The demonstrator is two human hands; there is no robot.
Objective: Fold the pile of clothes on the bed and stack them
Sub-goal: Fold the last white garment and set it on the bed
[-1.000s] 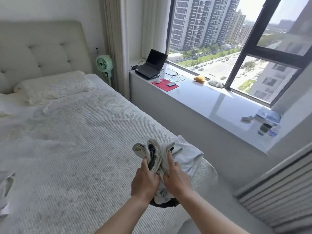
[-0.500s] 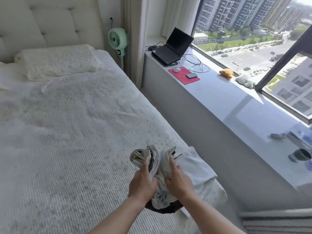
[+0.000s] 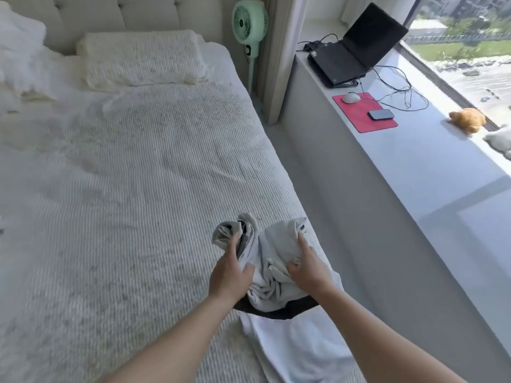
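Item: bundle of clothes (image 3: 272, 261), pale grey-white cloth with a dark garment showing at its underside. Location: near right edge of the bed (image 3: 124, 189), at the foot end, partly over a flat white piece (image 3: 298, 346) lying on the cover.

Left hand (image 3: 231, 277): grips the left side of the bundle, fingers curled into the cloth, forefinger reaching toward the rolled end.
Right hand (image 3: 307, 268): grips the right side, thumb and fingers pinching a fold, forefinger extended along the fabric.

Change since a second ago: the hands sat close together on a tight wad; they are now apart, and the cloth between them has opened out wider. The bundle sits lower, closer to the bed cover. The view has also tipped downward and toward the bed.

Bearing on task: judged as the start of separating one garment out of the wad; nothing yet folded or stacked here.

Other contents: pillow (image 3: 141, 59) at the headboard; green fan (image 3: 250, 20); laptop (image 3: 356, 48), red mat (image 3: 365, 111) and phone (image 3: 381, 114) on the window counter (image 3: 428, 172).
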